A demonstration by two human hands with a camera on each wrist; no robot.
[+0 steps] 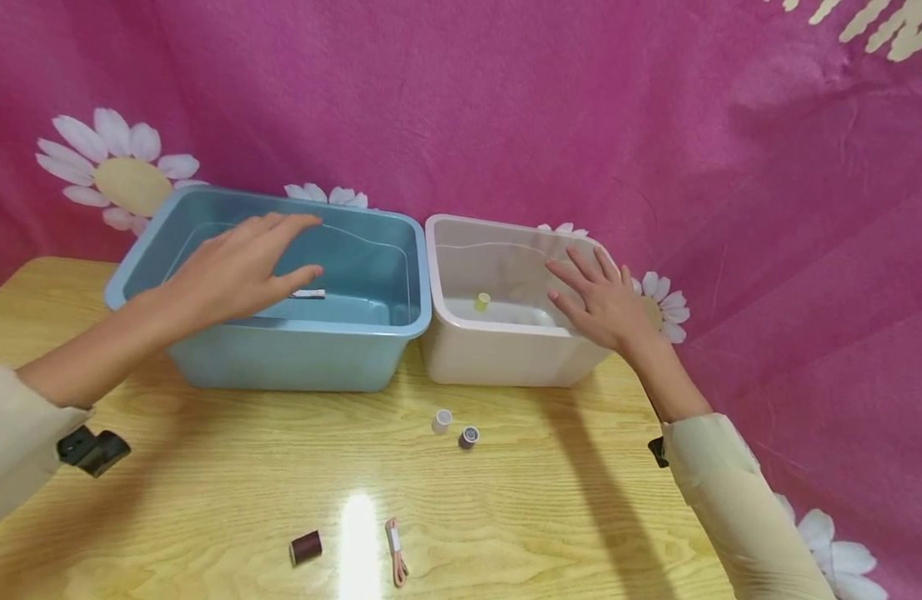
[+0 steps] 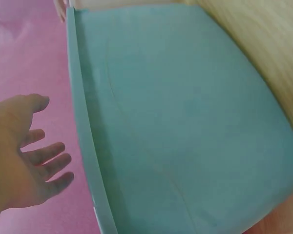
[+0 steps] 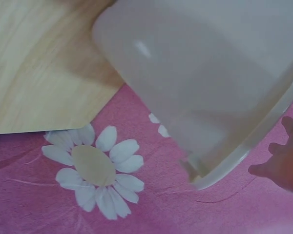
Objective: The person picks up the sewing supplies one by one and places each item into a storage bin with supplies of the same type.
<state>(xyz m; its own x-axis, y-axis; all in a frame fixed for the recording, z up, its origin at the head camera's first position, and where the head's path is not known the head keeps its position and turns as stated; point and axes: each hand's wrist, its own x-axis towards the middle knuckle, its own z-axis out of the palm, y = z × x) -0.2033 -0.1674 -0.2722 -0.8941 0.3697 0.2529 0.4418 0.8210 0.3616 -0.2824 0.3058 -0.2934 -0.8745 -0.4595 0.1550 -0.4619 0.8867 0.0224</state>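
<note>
Over the blue bin [image 1: 296, 354] my left hand [image 1: 239, 262] hovers with fingers extended and nothing in its grasp. Inside that bin, beside the thumb, shows a small white bundle [image 1: 308, 293], partly hidden by the hand. My right hand [image 1: 599, 300] is spread above the right side of the pale pink-white bin [image 1: 506, 354], likewise holding nothing. A small yellow thread spool [image 1: 482, 302] sits at the bottom of the pale bin. In the left wrist view the left hand [image 2: 31, 151] shows loose, separated fingers near the blue rim.
On the wooden table [image 1: 243, 467] in front of the bins stand a white spool [image 1: 442, 421] and a dark grey spool [image 1: 468, 437]. Closer lie a dark brown spool [image 1: 306, 548] and a folded pink cord [image 1: 397, 554] with a white band. A pink flowered cloth [image 1: 491, 108] hangs behind.
</note>
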